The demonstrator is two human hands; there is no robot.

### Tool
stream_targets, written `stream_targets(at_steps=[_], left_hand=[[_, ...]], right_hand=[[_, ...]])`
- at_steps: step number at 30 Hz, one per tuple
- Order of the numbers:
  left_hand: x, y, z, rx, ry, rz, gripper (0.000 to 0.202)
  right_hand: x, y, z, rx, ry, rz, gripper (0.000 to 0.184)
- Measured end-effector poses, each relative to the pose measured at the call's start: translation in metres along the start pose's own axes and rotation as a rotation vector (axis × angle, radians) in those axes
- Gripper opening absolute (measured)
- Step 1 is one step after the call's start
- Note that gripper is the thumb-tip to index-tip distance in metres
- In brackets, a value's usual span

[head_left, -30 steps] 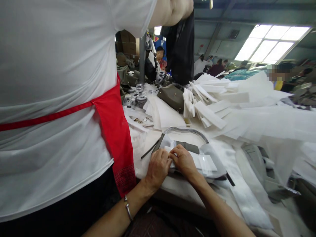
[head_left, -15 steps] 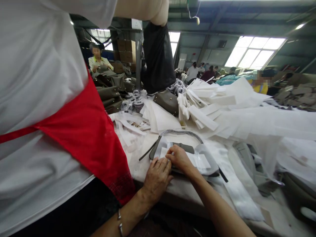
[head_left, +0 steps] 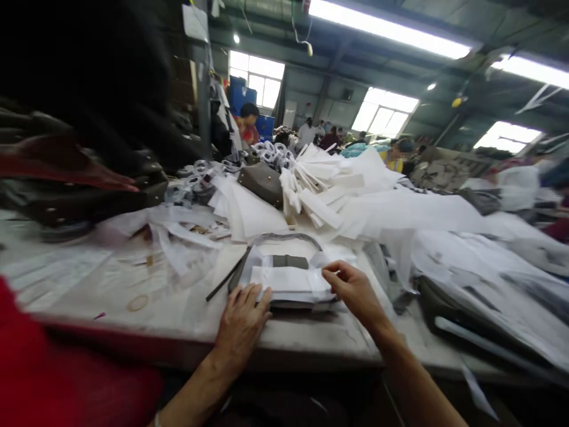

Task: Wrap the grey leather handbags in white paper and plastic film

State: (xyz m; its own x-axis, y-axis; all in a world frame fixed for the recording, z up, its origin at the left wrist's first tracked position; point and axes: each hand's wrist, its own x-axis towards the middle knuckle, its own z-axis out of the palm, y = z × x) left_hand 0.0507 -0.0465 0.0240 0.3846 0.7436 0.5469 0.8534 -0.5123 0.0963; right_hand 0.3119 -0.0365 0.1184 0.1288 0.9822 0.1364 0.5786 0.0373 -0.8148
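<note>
A grey handbag [head_left: 290, 261] with a curved handle lies flat on the worktable [head_left: 146, 305], partly wrapped in white paper [head_left: 284, 279]. My left hand [head_left: 242, 323] rests flat on the bag's near left corner, fingers stretched out on the paper. My right hand [head_left: 353, 290] is at the bag's right side, thumb and fingers pinched on the edge of the white paper wrap.
A pile of white paper strips and sheets [head_left: 320, 193] covers the table's middle and right. Another grey bag [head_left: 262, 181] and tape rolls [head_left: 269, 151] lie behind. A co-worker's red apron [head_left: 57, 379] fills the lower left. Dark bags [head_left: 471, 320] lie at right.
The co-worker in white shirt and red apron has moved out to the left. My right hand has slid from beside my left hand to the bag's right side.
</note>
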Motion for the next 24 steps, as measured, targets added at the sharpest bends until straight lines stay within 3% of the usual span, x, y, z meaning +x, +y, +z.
stream_targets(at_steps=[5, 8, 13, 17, 24], left_hand=[[0.001, -0.005, 0.002, 0.032, 0.011, 0.052, 0.036], [0.001, -0.005, 0.003, 0.067, 0.038, 0.088, 0.035], [0.003, -0.006, 0.002, 0.107, 0.077, 0.13, 0.034], [0.004, -0.006, 0.003, 0.116, 0.1, 0.134, 0.034], [0.004, -0.006, 0.004, 0.118, 0.117, 0.139, 0.034]], right_hand=[[-0.058, 0.069, -0.126, -0.13, 0.406, 0.281, 0.043], [-0.062, 0.111, -0.167, -0.206, 0.489, 0.437, 0.042], [-0.026, 0.143, -0.178, -0.122, 0.493, 0.503, 0.042], [-0.005, 0.151, -0.173, 0.002, 0.421, 0.526, 0.041], [0.011, 0.155, -0.166, 0.029, 0.373, 0.576, 0.033]])
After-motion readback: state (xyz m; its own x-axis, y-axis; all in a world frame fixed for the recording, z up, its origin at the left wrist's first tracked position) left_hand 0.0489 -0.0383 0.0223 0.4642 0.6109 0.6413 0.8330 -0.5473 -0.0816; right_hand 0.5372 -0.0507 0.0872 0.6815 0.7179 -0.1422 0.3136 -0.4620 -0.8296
